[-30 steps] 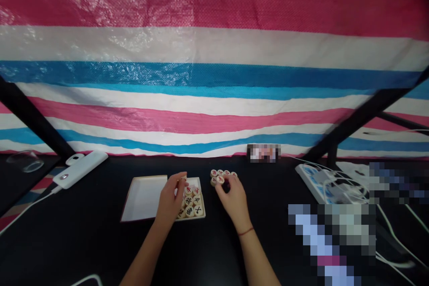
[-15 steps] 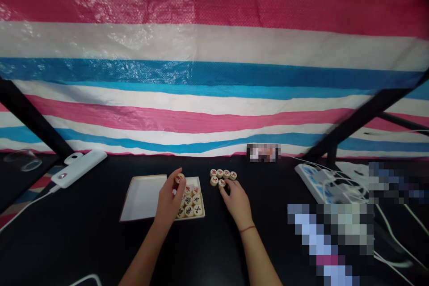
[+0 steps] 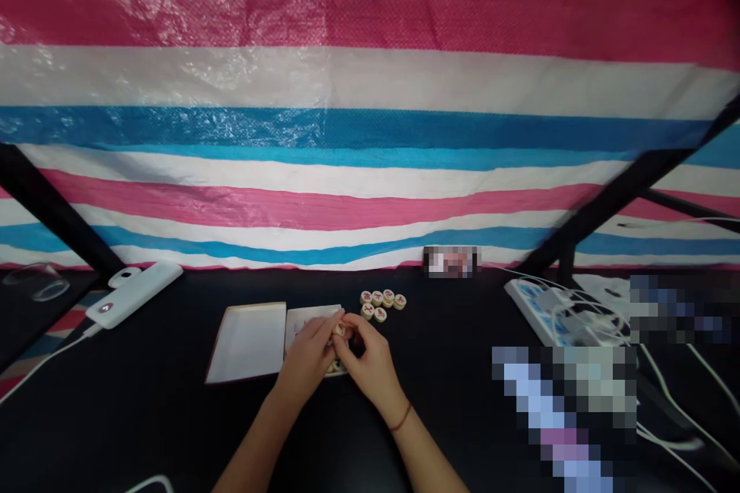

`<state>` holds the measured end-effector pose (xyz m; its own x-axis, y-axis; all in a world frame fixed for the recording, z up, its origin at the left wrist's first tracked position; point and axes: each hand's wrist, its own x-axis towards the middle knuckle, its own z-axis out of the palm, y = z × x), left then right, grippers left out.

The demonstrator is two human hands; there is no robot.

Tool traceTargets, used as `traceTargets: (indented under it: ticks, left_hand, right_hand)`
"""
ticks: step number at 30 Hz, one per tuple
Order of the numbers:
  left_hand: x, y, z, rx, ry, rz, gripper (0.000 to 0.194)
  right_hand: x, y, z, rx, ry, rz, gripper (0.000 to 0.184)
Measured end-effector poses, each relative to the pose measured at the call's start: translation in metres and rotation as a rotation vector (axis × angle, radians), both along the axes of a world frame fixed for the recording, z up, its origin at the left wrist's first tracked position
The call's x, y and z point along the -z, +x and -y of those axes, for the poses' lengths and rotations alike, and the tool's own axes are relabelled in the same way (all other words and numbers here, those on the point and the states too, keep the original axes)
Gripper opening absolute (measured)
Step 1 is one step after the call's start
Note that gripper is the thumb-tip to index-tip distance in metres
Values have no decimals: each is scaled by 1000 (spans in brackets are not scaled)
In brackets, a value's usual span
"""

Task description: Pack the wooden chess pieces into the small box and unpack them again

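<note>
Over the open box of Chinese chess pieces, my two hands meet. A round, cream-coloured Chinese chess piece (image 3: 339,329) shows between their fingertips. My left hand (image 3: 306,354) has its fingers closed about it from the left. From the right, the thumb and fingers of my right hand (image 3: 371,363) pinch at the same piece. Beneath them the box tray (image 3: 297,316) is mostly covered, with a few pieces peeking out at its near edge. Right of the tray, several red-lettered pieces (image 3: 378,298) lie face up on the black table in two rows.
The white box lid (image 3: 247,343) lies left of the tray. A white power bank-like device (image 3: 136,296) with a cable is at far left. On the right are a power strip (image 3: 535,316) with tangled cables and blurred items. Striped sheeting (image 3: 370,208) hangs behind.
My right hand has left the pieces on the table and come left to my left hand. My left hand has shifted slightly right and nearer, with the chess piece now between both.
</note>
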<state>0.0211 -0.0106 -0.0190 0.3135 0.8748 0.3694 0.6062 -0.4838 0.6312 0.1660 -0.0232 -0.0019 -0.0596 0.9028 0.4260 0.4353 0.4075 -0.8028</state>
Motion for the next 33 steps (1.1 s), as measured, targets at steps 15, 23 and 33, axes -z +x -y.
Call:
traceTargets:
  ticks: [15, 23, 33]
  left_hand:
    - [-2, -6, -6, -142, 128, -109, 35]
    - [-5, -7, -7, -168, 90, -96, 33]
    - [-1, -11, -10, -236, 59, -106, 32]
  right_hand:
    - [35, 69, -35, 453, -60, 352, 25]
    - [39, 65, -35, 393, -73, 391, 22]
    - [45, 68, -38, 392, -82, 390, 23]
